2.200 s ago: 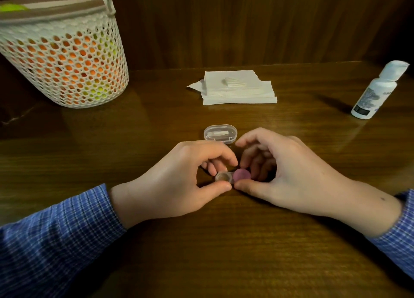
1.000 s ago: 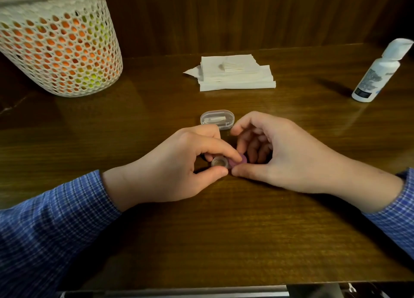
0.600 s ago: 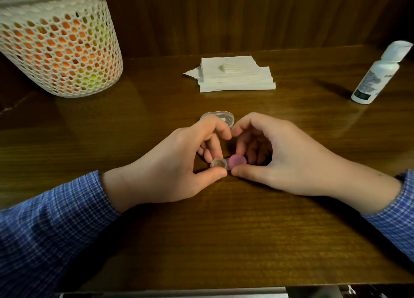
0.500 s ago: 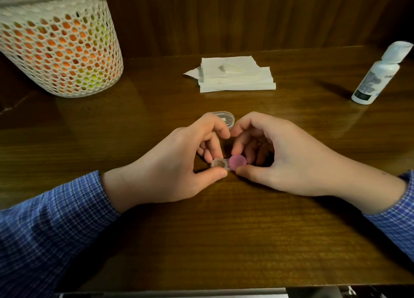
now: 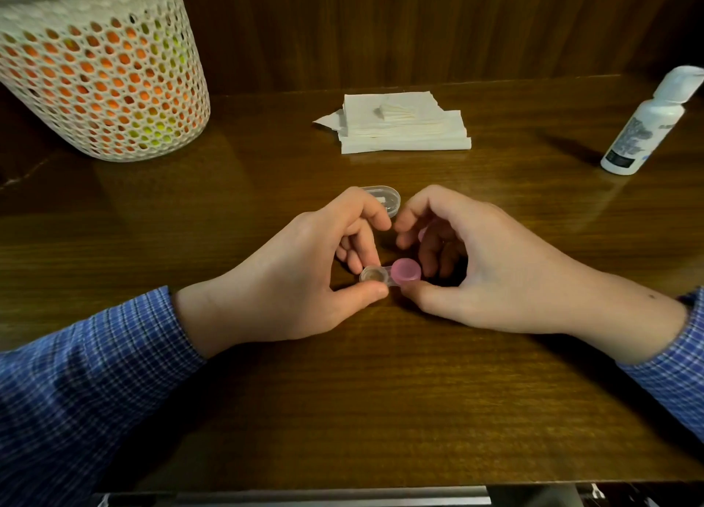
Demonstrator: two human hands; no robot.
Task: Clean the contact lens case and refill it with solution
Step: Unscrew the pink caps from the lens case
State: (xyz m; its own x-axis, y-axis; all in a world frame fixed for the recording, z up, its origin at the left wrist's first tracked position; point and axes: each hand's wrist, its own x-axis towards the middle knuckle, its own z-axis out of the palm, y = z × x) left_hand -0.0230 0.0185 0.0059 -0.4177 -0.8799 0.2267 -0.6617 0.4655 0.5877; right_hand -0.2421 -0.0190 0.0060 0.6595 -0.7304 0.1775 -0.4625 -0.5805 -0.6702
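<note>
The small two-well clear plastic contact lens case (image 5: pixel 388 274) sits low on the dark wooden bench (image 5: pixel 381 411), between the two hands. The left hand (image 5: pixel 304 278) pinches the left well, which is uncapped, its grip closed between thumb and curled fingers. The right hand (image 5: pixel 487 270) steadies the right end, thumb against the case below the round pink cap (image 5: pixel 406 271) that covers that well; a second pink cap (image 5: pixel 423 234) seems tucked in its curled fingers, though that is hard to make out.

The step in hand looks like uncapping. To do it well, hold the case level with the left pinch so nothing spills, and twist the pink cap off with fingertips only. The white solution bottle (image 5: pixel 644 125) and stacked white tissues (image 5: pixel 404 125) wait farther back.
</note>
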